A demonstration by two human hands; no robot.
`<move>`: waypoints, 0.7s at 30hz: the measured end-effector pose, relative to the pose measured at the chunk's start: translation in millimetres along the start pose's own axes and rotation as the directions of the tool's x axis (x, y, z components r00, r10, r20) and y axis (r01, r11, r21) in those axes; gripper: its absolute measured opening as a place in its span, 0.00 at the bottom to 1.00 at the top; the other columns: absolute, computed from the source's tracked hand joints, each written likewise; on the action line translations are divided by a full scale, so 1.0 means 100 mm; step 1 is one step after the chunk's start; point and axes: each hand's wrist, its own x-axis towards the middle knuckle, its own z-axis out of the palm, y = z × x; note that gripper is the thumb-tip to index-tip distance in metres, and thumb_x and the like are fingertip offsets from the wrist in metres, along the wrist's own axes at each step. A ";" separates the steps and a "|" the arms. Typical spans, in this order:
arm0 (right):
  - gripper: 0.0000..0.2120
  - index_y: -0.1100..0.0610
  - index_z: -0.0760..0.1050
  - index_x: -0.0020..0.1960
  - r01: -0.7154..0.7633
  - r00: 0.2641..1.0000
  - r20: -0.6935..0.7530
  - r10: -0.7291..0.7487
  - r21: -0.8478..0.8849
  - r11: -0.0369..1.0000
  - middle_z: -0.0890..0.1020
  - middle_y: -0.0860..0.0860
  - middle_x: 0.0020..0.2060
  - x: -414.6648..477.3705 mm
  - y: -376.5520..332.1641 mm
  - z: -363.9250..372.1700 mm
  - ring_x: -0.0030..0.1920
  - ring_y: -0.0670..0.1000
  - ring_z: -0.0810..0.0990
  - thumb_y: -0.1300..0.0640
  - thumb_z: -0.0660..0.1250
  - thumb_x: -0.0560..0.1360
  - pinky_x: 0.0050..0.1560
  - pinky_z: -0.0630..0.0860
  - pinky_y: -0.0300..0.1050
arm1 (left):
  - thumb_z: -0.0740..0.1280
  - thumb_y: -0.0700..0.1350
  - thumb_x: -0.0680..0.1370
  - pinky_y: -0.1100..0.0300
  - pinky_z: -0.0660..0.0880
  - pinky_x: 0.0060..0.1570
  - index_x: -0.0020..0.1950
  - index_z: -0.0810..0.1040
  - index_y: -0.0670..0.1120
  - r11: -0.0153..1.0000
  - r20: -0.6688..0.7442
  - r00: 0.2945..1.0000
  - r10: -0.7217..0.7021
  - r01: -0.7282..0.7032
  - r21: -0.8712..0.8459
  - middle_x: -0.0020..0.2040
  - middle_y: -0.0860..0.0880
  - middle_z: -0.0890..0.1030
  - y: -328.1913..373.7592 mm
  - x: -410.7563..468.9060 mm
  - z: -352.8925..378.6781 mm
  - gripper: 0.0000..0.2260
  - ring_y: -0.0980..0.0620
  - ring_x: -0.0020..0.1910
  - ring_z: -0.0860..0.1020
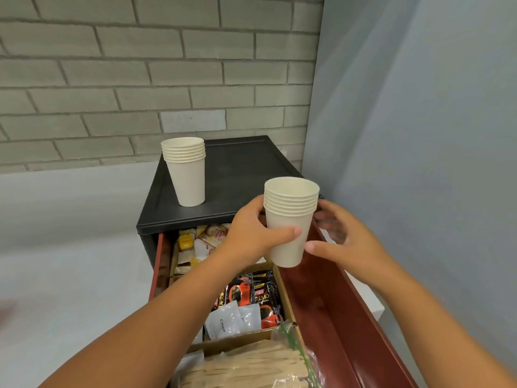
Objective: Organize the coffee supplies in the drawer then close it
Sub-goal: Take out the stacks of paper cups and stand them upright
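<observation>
My left hand (pixel 258 233) grips a stack of several cream paper cups (pixel 289 217) held above the open red drawer (pixel 335 298). My right hand (pixel 338 236) is close beside the stack, thumb touching its lower side, fingers spread and loosely bent behind it. A second stack of paper cups (pixel 186 172) stands upright on the black cabinet top (pixel 240 169). In the drawer, cardboard dividers hold black-and-red coffee sachets (pixel 260 292), white creamer packets (pixel 229 320) and yellow and white packets (pixel 195 242) at the back. A bag of wooden stirrers (pixel 246 365) lies at the front.
The drawer's right-hand section (pixel 321 303) shows bare red floor beside the cardboard organizer. A grey brick wall (pixel 140 79) stands behind the cabinet and a pale blue wall (pixel 419 135) runs close along the right side.
</observation>
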 end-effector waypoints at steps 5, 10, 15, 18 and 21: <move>0.22 0.55 0.66 0.71 -0.259 0.963 -0.124 0.239 -0.185 0.948 0.74 0.48 0.52 -0.24 0.42 -0.05 0.53 0.48 0.73 0.56 0.63 0.78 0.52 0.65 0.38 | 0.77 0.37 0.65 0.75 0.73 0.42 0.56 0.71 0.53 0.998 -0.021 0.999 -0.047 0.048 0.050 0.50 0.60 0.77 -0.35 0.04 0.24 0.25 0.61 0.50 0.76; 0.13 0.50 0.74 0.61 -0.241 0.969 -0.102 0.223 -0.228 0.943 0.81 0.51 0.50 -0.36 0.58 0.08 0.52 0.52 0.77 0.58 0.55 0.81 0.51 0.71 0.45 | 0.78 0.38 0.64 0.69 0.70 0.49 0.62 0.68 0.52 0.989 -0.042 0.995 -0.091 0.095 0.116 0.53 0.58 0.74 -0.65 0.03 0.47 0.31 0.58 0.55 0.73; 0.12 0.50 0.75 0.55 -0.213 0.976 -0.110 0.188 -0.308 0.927 0.81 0.54 0.46 -0.36 0.66 0.10 0.47 0.55 0.78 0.57 0.53 0.81 0.49 0.73 0.47 | 0.78 0.43 0.62 0.60 0.71 0.52 0.63 0.69 0.49 0.953 -0.074 0.987 -0.145 0.159 0.258 0.55 0.55 0.74 -0.86 0.11 0.53 0.32 0.54 0.57 0.74; 0.10 0.48 0.73 0.51 -0.206 0.977 -0.112 0.181 -0.287 0.936 0.81 0.54 0.45 -0.36 0.66 0.11 0.46 0.54 0.78 0.57 0.53 0.81 0.47 0.73 0.46 | 0.78 0.48 0.62 0.54 0.74 0.55 0.65 0.68 0.48 0.909 -0.100 0.980 -0.173 0.198 0.366 0.59 0.51 0.77 -0.91 0.19 0.53 0.35 0.50 0.59 0.75; 0.10 0.47 0.73 0.51 -0.195 0.979 -0.117 0.169 -0.274 0.942 0.81 0.53 0.44 -0.37 0.66 0.10 0.45 0.54 0.78 0.57 0.53 0.81 0.46 0.72 0.46 | 0.78 0.51 0.62 0.53 0.75 0.53 0.66 0.67 0.47 0.866 -0.133 0.975 -0.180 0.222 0.449 0.61 0.49 0.77 -0.90 0.26 0.53 0.36 0.47 0.59 0.75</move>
